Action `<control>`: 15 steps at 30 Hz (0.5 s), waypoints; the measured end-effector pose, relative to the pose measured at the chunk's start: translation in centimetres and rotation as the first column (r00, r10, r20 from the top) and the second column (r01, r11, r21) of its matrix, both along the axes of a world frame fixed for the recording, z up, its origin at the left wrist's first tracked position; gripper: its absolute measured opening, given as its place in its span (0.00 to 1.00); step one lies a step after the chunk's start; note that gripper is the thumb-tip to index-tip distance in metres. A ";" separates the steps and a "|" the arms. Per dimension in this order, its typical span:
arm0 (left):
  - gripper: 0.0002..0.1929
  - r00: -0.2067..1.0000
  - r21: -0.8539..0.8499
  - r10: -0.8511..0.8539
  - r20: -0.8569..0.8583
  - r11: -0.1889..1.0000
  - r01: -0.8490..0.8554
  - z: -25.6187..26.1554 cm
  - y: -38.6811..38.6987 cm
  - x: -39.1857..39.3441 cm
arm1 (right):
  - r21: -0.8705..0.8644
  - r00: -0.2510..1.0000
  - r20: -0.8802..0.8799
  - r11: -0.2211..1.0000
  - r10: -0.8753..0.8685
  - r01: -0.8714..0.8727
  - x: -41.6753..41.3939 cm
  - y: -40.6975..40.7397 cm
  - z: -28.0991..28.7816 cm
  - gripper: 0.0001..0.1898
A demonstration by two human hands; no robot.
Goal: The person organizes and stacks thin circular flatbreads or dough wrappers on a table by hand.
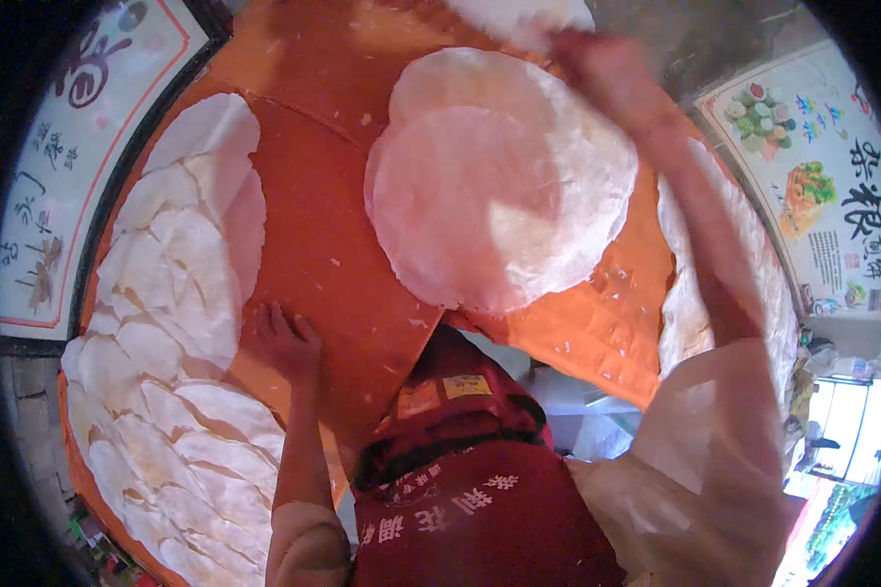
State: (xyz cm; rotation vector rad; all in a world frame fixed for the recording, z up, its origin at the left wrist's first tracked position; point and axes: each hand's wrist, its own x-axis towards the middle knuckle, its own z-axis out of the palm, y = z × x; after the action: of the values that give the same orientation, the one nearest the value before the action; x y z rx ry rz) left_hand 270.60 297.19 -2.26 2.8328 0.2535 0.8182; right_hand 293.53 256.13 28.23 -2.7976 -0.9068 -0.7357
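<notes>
My left hand (288,341) rests on the orange table covering (316,242), its fingers a little apart and nothing in them. Just left of it lies a spread of overlapping thin, pale flatbreads (169,286). In front of me is a stack of large round flatbreads (477,191), the top one set off from those below. My right arm stretches past this stack to the far side. Motion blurs my right hand (602,70), which is at the edge of another pale flatbread (521,18). Whether its fingers grip that sheet is unclear.
More flatbreads (686,271) lie along the right side, under my right arm. Printed signboards with writing stand at the left (95,154) and right (822,176). My red apron (477,506) meets the table's near edge. Crumbs dot the orange covering.
</notes>
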 end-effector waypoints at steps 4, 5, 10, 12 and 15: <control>0.21 0.999 0.066 -0.016 -0.034 0.998 0.018 1.5 -1.2 0.6 | -0.353 0.919 -0.344 0.933 -0.194 0.065 -2.5 -0.9 -20.7 0.28; 0.21 0.999 0.018 0.011 -0.042 1.000 -0.010 1.5 -1.0 0.5 | -0.317 0.866 -0.461 0.947 -0.194 0.043 -4.1 -0.2 -23.0 0.32; 0.21 0.997 -0.122 0.053 -0.063 0.991 -0.060 1.4 -0.8 0.5 | -0.334 0.688 -0.642 0.931 -0.337 0.144 -4.7 7.2 -19.2 0.25; 0.22 0.995 -0.142 0.057 -0.082 0.988 -0.068 1.3 -1.1 1.1 | -0.172 0.718 -0.671 0.981 -0.183 0.089 -2.4 10.3 -19.1 0.23; 0.21 0.992 -0.224 0.072 -0.107 0.970 -0.094 1.1 -0.6 1.1 | 0.528 0.448 -0.788 0.837 0.422 0.141 -0.3 20.7 -20.2 0.16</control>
State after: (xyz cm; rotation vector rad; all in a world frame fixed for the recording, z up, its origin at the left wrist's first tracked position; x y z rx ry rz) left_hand 271.68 296.61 -1.13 2.6630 0.4525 0.6211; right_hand 293.25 276.79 8.07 -2.0278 -0.5555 0.5041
